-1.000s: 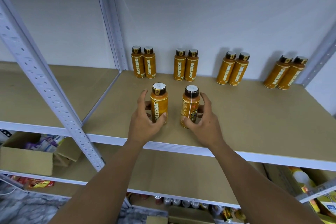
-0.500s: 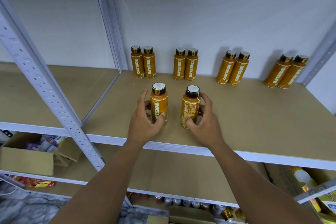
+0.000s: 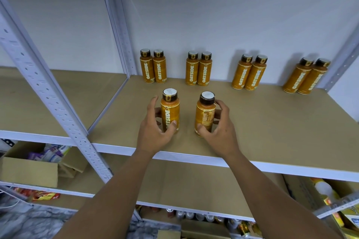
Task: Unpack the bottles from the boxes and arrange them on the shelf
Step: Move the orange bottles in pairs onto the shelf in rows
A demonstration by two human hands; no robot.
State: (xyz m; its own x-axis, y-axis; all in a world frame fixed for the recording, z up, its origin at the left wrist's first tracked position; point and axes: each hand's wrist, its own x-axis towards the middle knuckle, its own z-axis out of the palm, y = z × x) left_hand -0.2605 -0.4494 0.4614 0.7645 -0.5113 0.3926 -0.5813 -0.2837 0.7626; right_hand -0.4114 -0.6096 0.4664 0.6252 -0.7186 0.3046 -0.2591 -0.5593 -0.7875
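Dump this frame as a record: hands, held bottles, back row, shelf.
left hand: grips left bottle, OATSIDE label facing camera
right hand: grips right bottle, small-print side facing camera
both bottles: upright on the shelf, apart, in front of the back row
back row: eight bottles, four pairs along the wall
underneath: open cardboard box at left
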